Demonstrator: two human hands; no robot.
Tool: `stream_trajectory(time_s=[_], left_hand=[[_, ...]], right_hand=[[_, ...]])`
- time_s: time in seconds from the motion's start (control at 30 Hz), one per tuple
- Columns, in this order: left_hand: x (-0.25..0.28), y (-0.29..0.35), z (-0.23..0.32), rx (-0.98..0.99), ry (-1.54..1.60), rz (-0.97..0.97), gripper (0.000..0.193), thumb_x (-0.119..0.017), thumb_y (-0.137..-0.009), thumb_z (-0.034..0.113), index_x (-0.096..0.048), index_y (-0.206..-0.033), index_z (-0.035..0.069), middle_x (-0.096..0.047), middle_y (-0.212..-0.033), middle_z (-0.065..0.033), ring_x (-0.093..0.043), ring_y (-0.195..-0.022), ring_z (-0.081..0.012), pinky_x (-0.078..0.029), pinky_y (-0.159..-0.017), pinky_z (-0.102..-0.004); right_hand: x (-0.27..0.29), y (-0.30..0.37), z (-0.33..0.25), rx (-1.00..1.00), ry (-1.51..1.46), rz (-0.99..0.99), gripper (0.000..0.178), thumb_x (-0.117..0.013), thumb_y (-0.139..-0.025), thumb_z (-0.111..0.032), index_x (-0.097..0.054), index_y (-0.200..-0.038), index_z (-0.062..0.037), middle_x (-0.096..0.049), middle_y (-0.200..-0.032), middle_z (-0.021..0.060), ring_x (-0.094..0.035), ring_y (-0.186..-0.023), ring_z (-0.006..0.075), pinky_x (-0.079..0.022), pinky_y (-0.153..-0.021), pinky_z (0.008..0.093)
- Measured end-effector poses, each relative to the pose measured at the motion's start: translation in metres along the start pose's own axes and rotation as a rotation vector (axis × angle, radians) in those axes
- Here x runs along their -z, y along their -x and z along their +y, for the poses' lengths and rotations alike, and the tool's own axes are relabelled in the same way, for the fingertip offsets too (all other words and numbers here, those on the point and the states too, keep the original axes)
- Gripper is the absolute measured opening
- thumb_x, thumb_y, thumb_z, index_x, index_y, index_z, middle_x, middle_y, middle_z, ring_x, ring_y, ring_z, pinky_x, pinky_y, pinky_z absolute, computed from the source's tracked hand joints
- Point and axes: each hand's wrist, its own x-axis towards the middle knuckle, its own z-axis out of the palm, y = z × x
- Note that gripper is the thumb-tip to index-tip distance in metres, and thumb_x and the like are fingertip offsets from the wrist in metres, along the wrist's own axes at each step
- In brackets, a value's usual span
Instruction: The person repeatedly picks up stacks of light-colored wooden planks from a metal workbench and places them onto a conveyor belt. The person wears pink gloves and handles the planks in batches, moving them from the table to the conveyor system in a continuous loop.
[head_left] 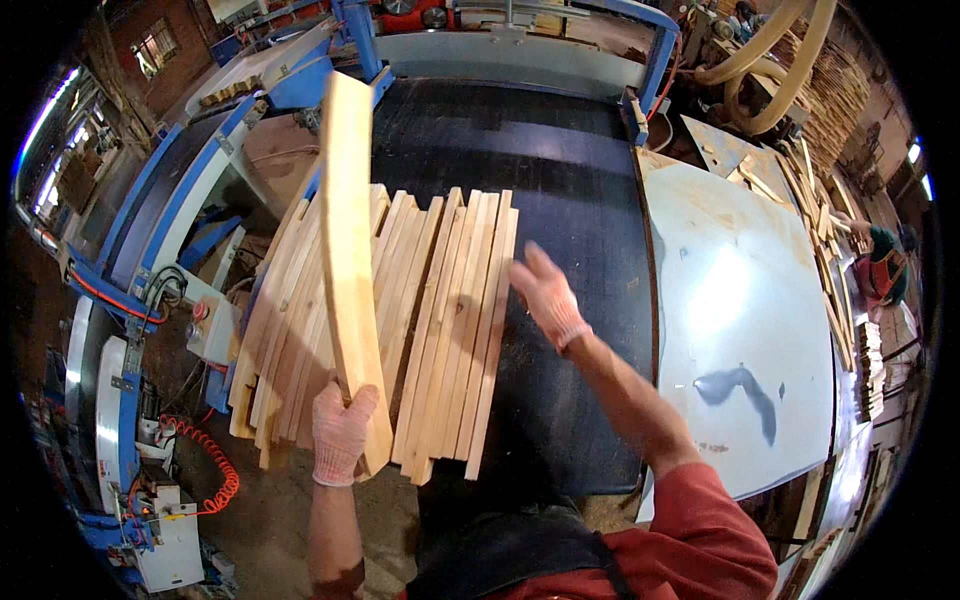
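My left hand (343,432), in a light knit glove, grips the lower end of a long pale wooden board (349,240). The board stands tilted up, away from me, and covers part of the wooden strips (455,330) behind it. Those strips lie side by side, lengthwise, on the left part of a black conveyor belt (580,400), with uneven ends. My right hand (546,297), gloved the same way, hovers over the belt just right of the strips. Its fingers are apart and it holds nothing.
A machine gantry with blue posts (655,70) spans the belt's far end. On the right lies a shiny metal sheet (740,320), with loose wood strips (825,240) beyond. At left are a blue-and-white machine frame and a coiled orange hose (222,480). Another person (885,270) is at far right.
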Motion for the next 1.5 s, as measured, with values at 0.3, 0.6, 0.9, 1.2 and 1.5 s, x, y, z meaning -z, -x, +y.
stream_trajectory(time_s=[0.3,0.6,0.9,1.2,1.5], left_hand=[[0.117,0.069,-0.045,-0.195,0.586,0.242,0.043,-0.07,-0.094,0.017,-0.067,-0.13,-0.006,-0.072,-0.117,-0.0125,-0.07,-0.104,-0.0221,-0.056,-0.097,-0.0377],[0.127,0.109,-0.085,-0.065,0.612,-0.099,0.034,-0.074,-0.095,0.019,-0.072,-0.116,-0.007,-0.074,-0.107,-0.0077,-0.069,-0.096,-0.0162,-0.056,-0.088,-0.0323],[-0.045,0.162,-0.06,-0.237,0.359,-0.709,0.04,-0.072,-0.102,0.024,-0.066,-0.132,-0.002,-0.071,-0.115,-0.0068,-0.067,-0.1,-0.0158,-0.056,-0.089,-0.0329],[-0.228,0.359,-0.064,-0.371,0.031,-1.957,0.12,-0.048,-0.099,0.085,-0.012,-0.174,-0.002,-0.032,-0.176,-0.0187,-0.041,-0.157,-0.0287,-0.036,-0.125,-0.039],[-0.377,0.549,-0.192,-0.228,-0.502,-2.192,0.068,-0.062,-0.111,0.027,-0.038,-0.167,-0.003,-0.059,-0.154,-0.0094,-0.059,-0.128,-0.0174,-0.046,-0.107,-0.0294]], right_hand=[[-0.095,0.128,0.035,-0.06,0.054,0.164,0.039,-0.067,-0.104,-0.034,-0.065,-0.123,-0.0005,-0.072,-0.108,0.0107,-0.067,-0.104,0.0238,-0.052,-0.092,0.0388],[-0.132,0.195,0.024,-0.091,0.175,0.312,0.081,-0.071,-0.103,-0.035,-0.037,-0.167,0.0012,-0.063,-0.148,0.0176,-0.064,-0.128,0.026,-0.05,-0.112,0.0366],[-0.112,0.43,-0.015,0.008,-0.141,0.059,0.111,-0.085,-0.092,-0.011,-0.01,-0.174,-0.0027,-0.045,-0.164,0.0225,-0.048,-0.147,0.0248,-0.046,-0.119,0.0376],[-0.009,0.629,0.129,-0.08,-0.484,0.945,0.132,-0.096,-0.083,-0.028,-0.005,-0.177,-0.0163,-0.045,-0.165,0.013,-0.043,-0.148,0.0234,-0.038,-0.123,0.0373],[0.004,0.93,0.258,-0.271,-0.538,1.94,0.104,-0.082,-0.085,-0.02,-0.025,-0.171,-0.0071,-0.065,-0.127,0.0151,-0.063,-0.107,0.0246,-0.057,-0.095,0.0406]])
